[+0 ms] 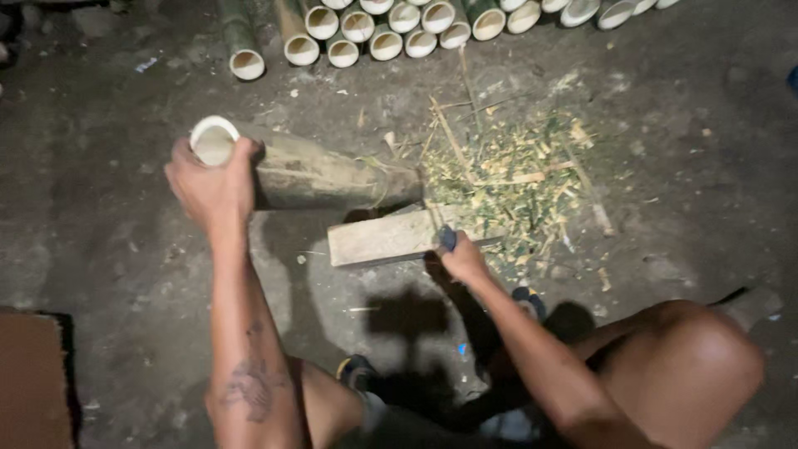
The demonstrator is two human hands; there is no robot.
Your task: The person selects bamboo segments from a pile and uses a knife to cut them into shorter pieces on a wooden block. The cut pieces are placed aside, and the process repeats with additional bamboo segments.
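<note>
My left hand (212, 179) clamps the bamboo tube (320, 175) by its open end and my right hand (461, 259) grips a blade handle (447, 239) at the wooden block (386, 237), so a glancing stroke could roll the tube toward my legs.

Dark dirt floor (108, 241) bears a wooden block (386, 237), bamboo shavings (507, 179) and stacked bamboo tubes (391, 29).
</note>
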